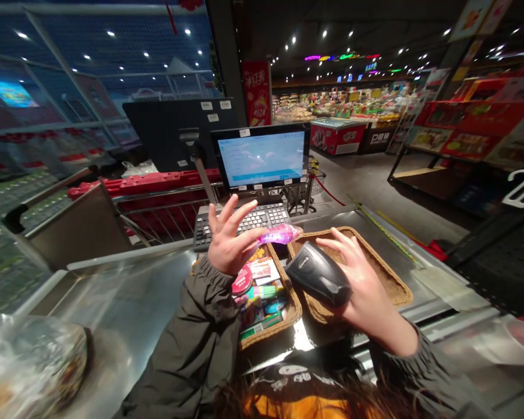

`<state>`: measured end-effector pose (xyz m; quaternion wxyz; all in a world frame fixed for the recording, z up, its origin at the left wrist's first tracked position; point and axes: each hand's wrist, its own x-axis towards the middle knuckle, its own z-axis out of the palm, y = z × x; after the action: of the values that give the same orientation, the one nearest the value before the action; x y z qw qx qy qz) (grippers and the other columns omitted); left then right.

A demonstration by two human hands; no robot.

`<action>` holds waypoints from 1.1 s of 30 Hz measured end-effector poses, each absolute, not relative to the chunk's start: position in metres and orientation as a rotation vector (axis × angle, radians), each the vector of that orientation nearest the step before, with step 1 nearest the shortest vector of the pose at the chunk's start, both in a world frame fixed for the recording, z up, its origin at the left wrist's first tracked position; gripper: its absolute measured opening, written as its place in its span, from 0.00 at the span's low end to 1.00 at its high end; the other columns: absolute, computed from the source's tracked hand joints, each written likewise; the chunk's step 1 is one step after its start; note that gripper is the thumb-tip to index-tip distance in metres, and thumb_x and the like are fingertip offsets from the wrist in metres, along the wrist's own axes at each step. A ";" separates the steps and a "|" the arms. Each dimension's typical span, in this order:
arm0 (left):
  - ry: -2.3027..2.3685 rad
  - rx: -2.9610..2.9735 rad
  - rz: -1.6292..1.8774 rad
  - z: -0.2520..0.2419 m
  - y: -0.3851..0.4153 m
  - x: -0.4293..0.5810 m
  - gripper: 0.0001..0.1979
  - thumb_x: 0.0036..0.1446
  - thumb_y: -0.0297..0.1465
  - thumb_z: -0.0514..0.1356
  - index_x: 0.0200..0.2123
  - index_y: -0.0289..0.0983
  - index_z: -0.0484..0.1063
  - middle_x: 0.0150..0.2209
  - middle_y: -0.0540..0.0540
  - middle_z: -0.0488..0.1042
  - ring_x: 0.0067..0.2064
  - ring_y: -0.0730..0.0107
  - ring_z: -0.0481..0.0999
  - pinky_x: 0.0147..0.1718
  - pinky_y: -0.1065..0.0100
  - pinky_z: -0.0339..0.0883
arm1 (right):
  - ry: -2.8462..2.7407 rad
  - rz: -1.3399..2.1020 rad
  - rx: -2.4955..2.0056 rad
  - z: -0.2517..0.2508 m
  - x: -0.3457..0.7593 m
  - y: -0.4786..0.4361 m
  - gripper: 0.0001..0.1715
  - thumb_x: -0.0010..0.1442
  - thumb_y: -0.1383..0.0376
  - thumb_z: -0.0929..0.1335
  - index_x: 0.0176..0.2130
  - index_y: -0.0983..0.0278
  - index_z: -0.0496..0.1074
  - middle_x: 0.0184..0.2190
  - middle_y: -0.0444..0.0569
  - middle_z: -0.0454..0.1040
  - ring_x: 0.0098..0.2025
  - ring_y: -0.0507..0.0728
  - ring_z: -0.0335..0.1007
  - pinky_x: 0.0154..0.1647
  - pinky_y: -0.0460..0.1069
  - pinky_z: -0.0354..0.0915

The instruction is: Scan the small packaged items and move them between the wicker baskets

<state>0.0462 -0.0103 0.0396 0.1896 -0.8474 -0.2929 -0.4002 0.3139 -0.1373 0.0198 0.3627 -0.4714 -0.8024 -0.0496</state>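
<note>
In my left hand [231,241] is a small pink-purple bottle [279,234] with a clear tip, pinched low between thumb and palm while the other fingers spread upward. My right hand [362,273] grips a black barcode scanner [318,273], its head angled up and left toward the bottle. Beneath my left hand sits a wicker basket [297,314] full of small packaged goods, among them a round red-pink container [243,280] and a green box [262,326]. A second wicker basket [386,276] lies under my right hand; part of its inside is hidden by the scanner.
Behind the baskets stand a black keyboard [262,216] and a lit monitor [264,158]. A plastic-wrapped bag [35,361] rests on the metal counter [135,302] at left. A shopping cart [166,209] is beyond the counter, and red shelves [467,128] stand at right.
</note>
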 end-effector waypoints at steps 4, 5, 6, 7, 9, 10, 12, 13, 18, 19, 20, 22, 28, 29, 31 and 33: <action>-0.832 -2.363 -1.117 0.037 -0.011 0.047 0.07 0.62 0.40 0.60 0.41 0.53 0.78 0.65 0.56 0.64 0.72 0.55 0.48 0.69 0.40 0.32 | -2.072 -0.121 -1.197 0.019 0.312 -0.139 0.19 0.58 0.62 0.67 0.50 0.61 0.73 0.60 0.60 0.66 0.70 0.74 0.48 0.66 0.77 0.47; -0.842 -2.370 -1.115 0.037 -0.011 0.048 0.07 0.62 0.39 0.60 0.41 0.53 0.78 0.65 0.56 0.64 0.72 0.55 0.48 0.69 0.40 0.31 | -2.069 -0.122 -1.196 0.019 0.312 -0.140 0.20 0.58 0.62 0.68 0.50 0.61 0.73 0.60 0.60 0.66 0.70 0.74 0.48 0.66 0.77 0.47; -0.851 -2.380 -1.116 0.036 -0.011 0.048 0.07 0.62 0.39 0.60 0.41 0.52 0.78 0.65 0.56 0.64 0.72 0.55 0.48 0.69 0.40 0.31 | -2.067 -0.121 -1.196 0.019 0.312 -0.141 0.20 0.58 0.62 0.68 0.50 0.61 0.73 0.60 0.60 0.66 0.70 0.74 0.48 0.66 0.77 0.47; -0.855 -2.388 -1.119 0.036 -0.011 0.049 0.07 0.62 0.40 0.60 0.41 0.52 0.78 0.65 0.56 0.64 0.72 0.55 0.48 0.69 0.41 0.30 | -2.064 -0.121 -1.196 0.019 0.312 -0.142 0.20 0.58 0.62 0.68 0.50 0.61 0.73 0.60 0.60 0.67 0.70 0.74 0.48 0.66 0.77 0.47; -0.846 -2.396 -1.128 0.036 -0.011 0.050 0.07 0.62 0.40 0.60 0.41 0.52 0.78 0.65 0.55 0.64 0.72 0.55 0.48 0.69 0.41 0.30 | -2.062 -0.121 -1.202 0.019 0.312 -0.144 0.20 0.58 0.62 0.68 0.50 0.61 0.73 0.59 0.60 0.67 0.70 0.73 0.47 0.66 0.77 0.47; -0.835 -2.393 -1.134 0.036 -0.011 0.051 0.07 0.62 0.40 0.60 0.41 0.52 0.78 0.65 0.55 0.64 0.72 0.55 0.49 0.69 0.41 0.31 | -2.060 -0.121 -1.207 0.019 0.313 -0.145 0.20 0.58 0.62 0.68 0.50 0.61 0.73 0.59 0.60 0.67 0.70 0.73 0.48 0.66 0.77 0.47; -0.813 -2.388 -1.137 0.036 -0.010 0.053 0.06 0.62 0.39 0.61 0.41 0.52 0.78 0.65 0.55 0.64 0.71 0.56 0.50 0.69 0.42 0.32 | -2.053 -0.123 -1.222 0.019 0.314 -0.147 0.20 0.58 0.62 0.68 0.51 0.61 0.73 0.59 0.60 0.67 0.70 0.73 0.48 0.66 0.77 0.47; -0.805 -2.387 -1.134 0.036 -0.010 0.054 0.06 0.62 0.38 0.61 0.41 0.52 0.78 0.65 0.55 0.65 0.71 0.57 0.50 0.69 0.42 0.32 | -2.049 -0.124 -1.228 0.018 0.315 -0.148 0.20 0.58 0.62 0.68 0.51 0.61 0.72 0.60 0.60 0.67 0.70 0.73 0.48 0.66 0.77 0.47; -0.793 -2.429 -1.076 0.035 -0.008 0.061 0.06 0.62 0.37 0.61 0.40 0.50 0.78 0.64 0.53 0.66 0.71 0.57 0.52 0.69 0.43 0.32 | -2.036 -0.112 -1.258 0.013 0.321 -0.150 0.20 0.59 0.61 0.68 0.50 0.62 0.73 0.60 0.61 0.67 0.70 0.73 0.48 0.66 0.77 0.47; -0.803 -2.449 -1.047 0.035 -0.008 0.061 0.06 0.61 0.36 0.61 0.40 0.50 0.78 0.64 0.53 0.67 0.71 0.56 0.52 0.68 0.42 0.31 | -2.033 -0.107 -1.265 0.013 0.322 -0.150 0.20 0.58 0.61 0.68 0.50 0.62 0.73 0.60 0.61 0.67 0.70 0.73 0.48 0.66 0.77 0.47; -0.819 -2.474 -1.010 0.035 -0.007 0.061 0.06 0.61 0.35 0.61 0.40 0.50 0.78 0.64 0.52 0.67 0.71 0.55 0.52 0.68 0.41 0.31 | -2.029 -0.099 -1.274 0.012 0.324 -0.151 0.20 0.58 0.61 0.68 0.51 0.62 0.73 0.60 0.61 0.67 0.70 0.73 0.48 0.66 0.77 0.46; -0.847 -2.534 -0.924 0.034 -0.004 0.058 0.06 0.60 0.34 0.62 0.40 0.49 0.78 0.64 0.51 0.66 0.71 0.54 0.51 0.67 0.39 0.31 | -2.023 -0.080 -1.287 0.010 0.326 -0.152 0.21 0.58 0.61 0.68 0.51 0.62 0.73 0.60 0.61 0.67 0.70 0.73 0.48 0.66 0.77 0.46; -0.919 -2.756 -0.607 0.019 0.013 0.040 0.09 0.53 0.29 0.64 0.39 0.45 0.77 0.63 0.44 0.67 0.71 0.45 0.50 0.64 0.31 0.33 | -2.036 -0.039 -1.311 0.007 0.331 -0.151 0.18 0.59 0.62 0.67 0.49 0.62 0.74 0.59 0.60 0.68 0.69 0.73 0.50 0.65 0.77 0.47; -0.945 -2.802 -0.534 0.014 0.017 0.038 0.10 0.52 0.28 0.64 0.39 0.45 0.77 0.63 0.44 0.67 0.70 0.45 0.51 0.64 0.31 0.33 | -2.038 -0.038 -1.308 0.006 0.331 -0.150 0.18 0.58 0.62 0.68 0.49 0.63 0.74 0.59 0.61 0.68 0.69 0.73 0.51 0.65 0.77 0.48; -1.009 -2.894 -0.385 0.003 0.023 0.036 0.12 0.49 0.27 0.66 0.39 0.45 0.77 0.62 0.44 0.68 0.70 0.44 0.52 0.63 0.30 0.35 | -2.043 -0.032 -1.304 0.005 0.332 -0.148 0.18 0.59 0.62 0.68 0.49 0.62 0.74 0.58 0.60 0.68 0.69 0.73 0.51 0.65 0.77 0.48; -1.074 -2.968 -0.250 -0.010 0.028 0.037 0.13 0.48 0.27 0.66 0.38 0.45 0.77 0.61 0.45 0.69 0.69 0.44 0.54 0.62 0.29 0.37 | -2.046 -0.022 -1.302 0.005 0.333 -0.146 0.18 0.59 0.62 0.68 0.49 0.62 0.74 0.58 0.60 0.68 0.69 0.73 0.52 0.65 0.77 0.48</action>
<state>0.0368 0.0283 -0.0097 -0.0124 -0.9373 -0.3392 -0.0791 0.3329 -0.1458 0.0045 0.3507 -0.5026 -0.7901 -0.0085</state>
